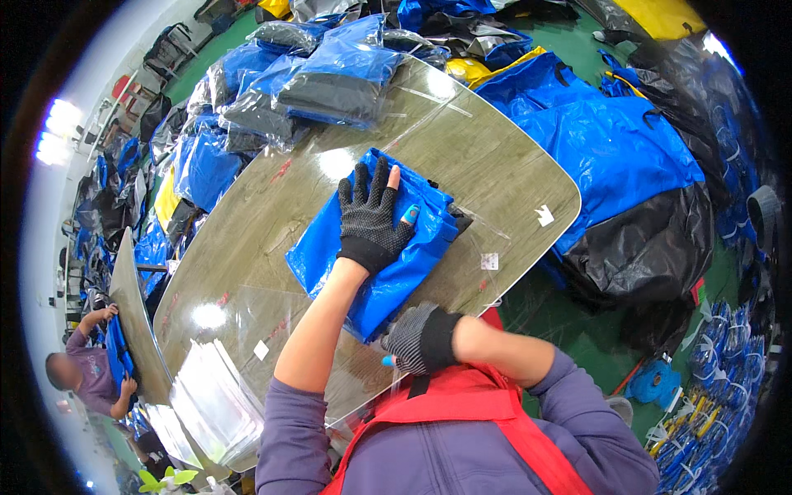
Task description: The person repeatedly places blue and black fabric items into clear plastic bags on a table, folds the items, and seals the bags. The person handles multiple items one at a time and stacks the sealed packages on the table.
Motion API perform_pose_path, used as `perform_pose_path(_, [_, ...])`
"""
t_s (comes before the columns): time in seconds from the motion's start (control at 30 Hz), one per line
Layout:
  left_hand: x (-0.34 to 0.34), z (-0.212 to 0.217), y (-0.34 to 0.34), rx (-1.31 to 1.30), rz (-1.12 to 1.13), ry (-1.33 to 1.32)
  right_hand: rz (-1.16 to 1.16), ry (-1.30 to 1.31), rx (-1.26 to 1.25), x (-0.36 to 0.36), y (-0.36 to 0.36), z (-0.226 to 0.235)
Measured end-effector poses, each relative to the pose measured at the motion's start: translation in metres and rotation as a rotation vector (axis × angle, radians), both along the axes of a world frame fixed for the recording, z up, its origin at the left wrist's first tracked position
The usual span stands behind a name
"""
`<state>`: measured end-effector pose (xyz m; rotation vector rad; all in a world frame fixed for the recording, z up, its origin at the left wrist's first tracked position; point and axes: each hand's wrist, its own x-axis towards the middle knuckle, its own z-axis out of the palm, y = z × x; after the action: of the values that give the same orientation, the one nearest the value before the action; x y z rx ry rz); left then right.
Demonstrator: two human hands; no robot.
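Observation:
A folded blue plastic-sheet bundle with black parts at its right edge lies on the wood-patterned table. My left hand, in a black dotted glove, presses flat on top with fingers spread. Two of its fingertips stick out of the glove, one wrapped in blue. At the bundle's near corner, close to my body, is my right hand, gloved the same way. Its fingers are curled and its thumb tip is blue; what they hold is hidden. Clear plastic film lies on the table around the bundle.
Clear-bagged blue and black bundles pile up at the table's far left. A stack of clear plastic bags lies at the near left. Large blue and black sacks stand to the right. Another person handles blue material at far left.

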<state>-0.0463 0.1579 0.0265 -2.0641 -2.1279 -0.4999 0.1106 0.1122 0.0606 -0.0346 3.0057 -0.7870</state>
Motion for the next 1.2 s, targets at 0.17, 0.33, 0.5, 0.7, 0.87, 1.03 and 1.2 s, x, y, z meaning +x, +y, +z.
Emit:
perform_pose_path(0.17, [-0.011,-0.012,0.001,0.034,0.034,0.050,-0.797,0.403,0.363,-0.025,0.085,0.008])
perform_pose_path(0.33, [-0.041,-0.007,0.047,-0.301,0.219,-0.286,-0.740,0.322,0.335,-0.019,0.101,-0.047])
perform_pose_path(0.5, [-0.100,0.034,0.001,-0.470,0.305,-0.353,-0.503,0.360,0.336,0.007,0.109,-0.056])
perform_pose_path(0.7, [-0.090,0.005,-0.157,-0.167,0.561,-1.511,-0.249,0.406,0.377,0.023,0.126,-0.047])
perform_pose_path(0.87, [-0.050,0.030,-0.118,0.326,0.264,-2.046,-0.069,0.583,0.166,0.040,0.143,-0.039])
perform_pose_path(1.03, [0.012,0.106,-0.083,0.751,0.340,-0.349,-0.520,0.502,-0.398,0.079,0.144,-0.009])
perform_pose_path(1.2, [0.081,0.076,-0.100,0.185,0.031,-0.263,-0.765,0.363,-1.620,0.145,0.104,-0.006])
